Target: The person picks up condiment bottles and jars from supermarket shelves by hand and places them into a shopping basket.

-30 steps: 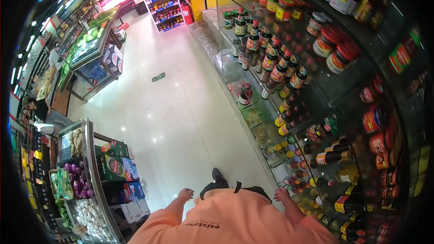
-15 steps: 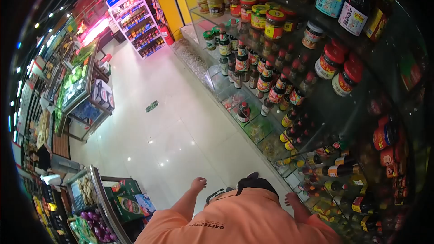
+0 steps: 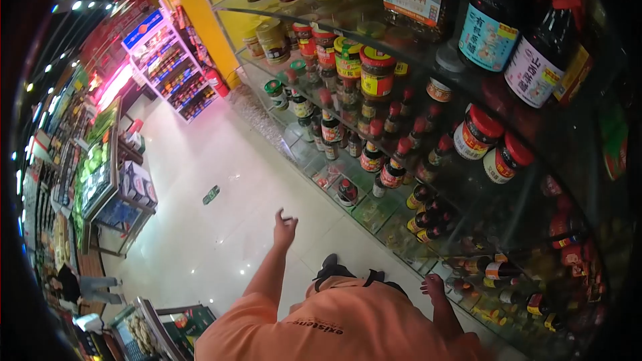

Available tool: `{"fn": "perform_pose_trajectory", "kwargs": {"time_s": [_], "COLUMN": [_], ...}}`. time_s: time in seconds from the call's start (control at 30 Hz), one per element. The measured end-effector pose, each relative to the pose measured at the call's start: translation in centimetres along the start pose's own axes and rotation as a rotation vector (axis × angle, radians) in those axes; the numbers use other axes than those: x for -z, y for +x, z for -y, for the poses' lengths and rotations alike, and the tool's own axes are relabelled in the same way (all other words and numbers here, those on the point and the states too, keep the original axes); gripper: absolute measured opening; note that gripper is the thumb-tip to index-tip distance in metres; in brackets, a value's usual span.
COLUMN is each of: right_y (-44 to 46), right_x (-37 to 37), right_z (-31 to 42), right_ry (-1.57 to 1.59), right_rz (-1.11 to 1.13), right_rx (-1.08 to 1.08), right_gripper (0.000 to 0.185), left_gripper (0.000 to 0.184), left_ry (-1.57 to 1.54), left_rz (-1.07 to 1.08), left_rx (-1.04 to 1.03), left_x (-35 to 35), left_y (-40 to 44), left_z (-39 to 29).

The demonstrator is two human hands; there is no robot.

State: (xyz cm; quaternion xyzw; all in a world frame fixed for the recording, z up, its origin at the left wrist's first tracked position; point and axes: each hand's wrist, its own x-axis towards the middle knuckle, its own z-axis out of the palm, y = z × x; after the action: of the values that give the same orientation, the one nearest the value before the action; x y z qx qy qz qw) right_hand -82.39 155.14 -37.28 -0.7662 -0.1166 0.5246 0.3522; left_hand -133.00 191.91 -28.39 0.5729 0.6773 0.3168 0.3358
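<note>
My left hand [image 3: 285,228] is stretched forward over the pale tiled floor [image 3: 247,220]. Its fingers are loosely bent and apart, with nothing between them. Lower and to the right, my right hand [image 3: 433,285] hangs beside the glass shelves, fingers part-spread and holding nothing. Nearest to it are small sauce bottles [image 3: 422,217] with yellow labels on a low shelf. Higher up stand red-lidded jars [image 3: 478,132] and a yellow-labelled jar [image 3: 378,73]. On the top shelf are a dark bottle with a blue label [image 3: 489,30] and one with a pale label [image 3: 535,73].
A vegetable stand [image 3: 100,184] runs along the left, with a cardboard box [image 3: 139,186] at its side. A lit bottle rack [image 3: 170,67] and a fire extinguisher [image 3: 216,83] stand at the far end. A person [image 3: 83,287] is at lower left. A green floor sticker [image 3: 211,194] marks the aisle.
My left arm has reached forward and up. The shelves now look closer and larger as my view has moved and turned. My right hand stays low beside the shelves.
</note>
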Motion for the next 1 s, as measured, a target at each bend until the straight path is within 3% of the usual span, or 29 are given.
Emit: {"fn": "perform_pose_trajectory", "kwargs": {"time_s": [0.1, 0.17, 0.23, 0.37, 0.47, 0.57, 0.63, 0.67, 0.7, 0.77, 0.87, 0.93, 1.0], "right_y": [-1.8, -3.1, -5.1, -9.9, -11.5, -12.3, -11.4, -11.3, -11.0, -11.4, -11.8, -11.9, -12.3], "right_x": [-1.8, -3.0, -3.9, -9.3, -13.4, -16.7, -18.9, -19.8, -20.6, -20.8, -21.7, -22.0, -22.6], "right_z": [-1.3, -5.3, -9.3, -13.3, -13.9, -15.8, -16.6, -15.8, -14.6, -14.0, -10.2, -9.7, -8.5], "right_ry": [0.040, 0.103, 0.293, 0.139, 0.041, -0.058, 0.492, 0.547, 0.518, 0.633, 0.484, 0.503, 0.453], "right_rz": [-0.041, -0.165, -0.143, -0.218, -0.221, -0.178, -0.215, -0.256, -0.329, -0.247, -0.395, -0.413, -0.440], "right_rx": [-0.022, -0.157, -0.255, -0.276, -0.174, 0.079, -0.185, -0.242, -0.272, -0.115, -0.243, -0.229, -0.235], "right_gripper": [0.030, 0.030, 0.029, 0.028, 0.026, 0.023, 0.022, 0.022, 0.022, 0.021, 0.015, 0.015, 0.013], "left_gripper": [0.079, 0.083, 0.086, 0.088, 0.089, 0.083, 0.075, 0.071, 0.068, 0.063, 0.059, 0.060, 0.068], "left_ry": [-0.114, -0.141, -0.165, -0.085, 0.065, 0.131, 0.174, 0.159, 0.091, -0.022, -0.271, -0.241, -0.689], "left_rz": [-0.056, -0.087, -0.131, -0.280, -0.369, -0.272, -0.266, -0.294, -0.343, -0.395, -0.412, -0.483, -0.338], "left_rx": [-0.169, -0.282, -0.358, -0.483, -0.632, -0.546, -0.514, -0.540, -0.623, -0.715, -0.722, -0.718, -0.582], "left_x": [1.2, 2.8, 3.9, 5.4, 5.1, 4.4, 3.6, 3.0, 2.5, 1.8, 1.0, 2.2, 2.6], "left_y": [9.1, 14.1, 19.0, 27.0, 32.8, 35.5, 36.7, 36.8, 37.0, 36.7, 36.6, 33.4, 28.3], "left_z": [-8.4, -14.3, -19.3, -25.5, -26.1, -26.1, -25.8, -25.4, -25.0, -24.3, -21.8, -21.5, -23.0]}}
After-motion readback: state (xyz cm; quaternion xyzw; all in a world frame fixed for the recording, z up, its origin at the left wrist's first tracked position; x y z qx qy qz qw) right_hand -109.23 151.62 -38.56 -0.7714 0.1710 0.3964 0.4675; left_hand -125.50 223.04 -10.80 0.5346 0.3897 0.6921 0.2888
